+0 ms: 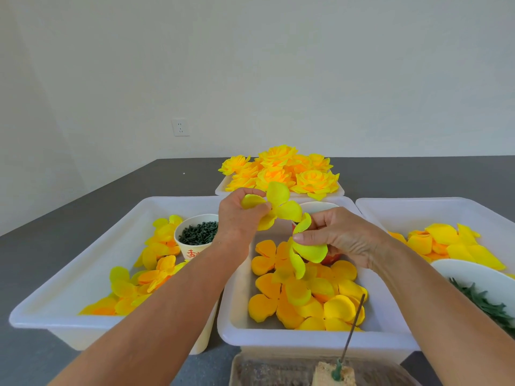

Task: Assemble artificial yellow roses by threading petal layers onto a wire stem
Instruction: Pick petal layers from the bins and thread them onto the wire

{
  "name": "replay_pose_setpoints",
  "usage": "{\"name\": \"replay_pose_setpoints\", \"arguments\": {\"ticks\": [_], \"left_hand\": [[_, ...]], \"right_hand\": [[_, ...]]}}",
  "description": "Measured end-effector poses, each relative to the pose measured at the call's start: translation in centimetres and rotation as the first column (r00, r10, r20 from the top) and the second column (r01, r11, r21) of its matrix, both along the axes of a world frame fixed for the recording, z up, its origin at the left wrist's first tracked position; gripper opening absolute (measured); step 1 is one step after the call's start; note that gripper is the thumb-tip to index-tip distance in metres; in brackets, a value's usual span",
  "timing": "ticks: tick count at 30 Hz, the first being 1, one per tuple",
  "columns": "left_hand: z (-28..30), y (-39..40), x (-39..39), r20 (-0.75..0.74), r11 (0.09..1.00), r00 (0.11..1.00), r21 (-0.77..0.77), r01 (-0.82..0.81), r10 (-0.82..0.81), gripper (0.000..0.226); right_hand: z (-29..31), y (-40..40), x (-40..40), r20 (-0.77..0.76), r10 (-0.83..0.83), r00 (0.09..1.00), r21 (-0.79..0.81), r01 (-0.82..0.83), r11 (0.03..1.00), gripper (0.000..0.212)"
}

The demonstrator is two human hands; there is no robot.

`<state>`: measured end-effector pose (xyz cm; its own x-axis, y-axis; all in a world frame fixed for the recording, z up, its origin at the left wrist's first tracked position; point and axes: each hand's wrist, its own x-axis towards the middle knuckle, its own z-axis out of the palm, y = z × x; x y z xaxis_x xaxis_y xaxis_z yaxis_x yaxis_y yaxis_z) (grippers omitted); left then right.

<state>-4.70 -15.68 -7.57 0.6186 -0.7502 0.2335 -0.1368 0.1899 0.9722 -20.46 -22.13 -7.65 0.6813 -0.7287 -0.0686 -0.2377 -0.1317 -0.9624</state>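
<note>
Both forearms are reaching forward over the middle tub (234, 324), hands raised above it. The left hand (239, 215) is pinching one petal layer (278, 207) between thumb and curled fingers, the layer fanning out to its right. The right hand (331, 235) is pinching a second layer (308, 253) at its fingertips, its lobes hanging down toward the tub; the two layers are lying just beside each other, and whether they are touching cannot be told. The wire stem (352, 327) is standing tilted in a tan block (334, 374) at the near edge, in front of the middle tub and apart from both hands. The surface (55, 218) is dark grey, meeting a plain pale wall (250, 65) carrying a socket (180, 127). Loose yellow and orange petals (306, 299) are lying in the middle tub, more in the left tub (69, 280) and the right tub (434, 207). A paper cup (192, 246) of dark green pieces is standing in the left tub, partly hidden by the left wrist. A white bowl (473, 274) of green parts is sitting at the right. Finished roses (281, 171) are piled in a far tub (223, 185) behind the hands.
</note>
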Motion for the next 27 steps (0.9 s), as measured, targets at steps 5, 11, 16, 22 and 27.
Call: {"name": "replay_pose_setpoints", "arguments": {"ticks": [5, 11, 16, 22, 27], "left_hand": [[0.03, -0.06, 0.27, 0.001, 0.998, 0.998, -0.027, -0.064, 0.064, 0.020], [0.28, 0.05, 0.10, -0.020, 0.996, 0.996, -0.020, -0.082, 0.082, 0.019], [0.16, -0.07, 0.19, -0.005, 0.996, 0.996, -0.017, -0.084, 0.084, 0.012], [0.07, -0.19, 0.30, -0.004, 0.996, 0.996, -0.027, -0.087, 0.087, 0.022], [-0.07, -0.30, 0.45, -0.002, 0.996, 0.997, -0.038, -0.083, 0.083, 0.023]], "right_hand": [[-0.04, -0.29, -0.16, 0.048, 0.053, 0.997, 0.067, -0.056, 0.996, 0.022], [-0.03, -0.46, -0.17, 0.144, 0.039, 0.989, 0.052, -0.047, 0.998, 0.033], [0.00, -0.50, -0.03, 0.149, 0.005, 0.989, 0.047, -0.012, 0.999, 0.039], [-0.07, -0.74, -0.06, 0.170, 0.015, 0.985, 0.077, -0.028, 0.997, 0.027], [0.06, -0.77, -0.16, 0.214, 0.024, 0.977, 0.097, -0.045, 0.994, 0.013]]}}
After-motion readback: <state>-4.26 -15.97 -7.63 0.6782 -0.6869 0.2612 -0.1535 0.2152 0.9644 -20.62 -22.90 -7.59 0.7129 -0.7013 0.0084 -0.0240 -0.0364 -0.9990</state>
